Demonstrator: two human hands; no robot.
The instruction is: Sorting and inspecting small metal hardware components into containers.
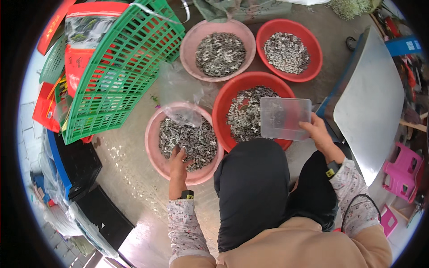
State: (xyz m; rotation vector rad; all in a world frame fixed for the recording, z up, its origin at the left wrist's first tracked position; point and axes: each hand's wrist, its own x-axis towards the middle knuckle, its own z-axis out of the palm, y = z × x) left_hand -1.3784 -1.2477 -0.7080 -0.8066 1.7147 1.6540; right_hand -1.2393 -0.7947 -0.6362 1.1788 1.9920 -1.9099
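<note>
My left hand [178, 164] reaches over the left rim of a pink basin [151, 147], its thumb and fingers apart at the small silvery-grey metal pieces [199, 143] inside. I see nothing held in it, though its fingertips are partly lost against the pile. My right hand [316, 131] grips a clear plastic box [286, 118] by its right side. The box hangs above the right part of a red basin [219, 114] that also holds small grey pieces [243, 109]. Whatever is in the box is too faint to make out.
Behind are another pink basin [187, 56] and a smaller red basin [318, 53], both with small metal pieces. A clear plastic bag [183, 94] touches the near pink basin. A green basket [116, 80] leans at left; a metal sheet [371, 102] and pink stool [403, 172] stand right.
</note>
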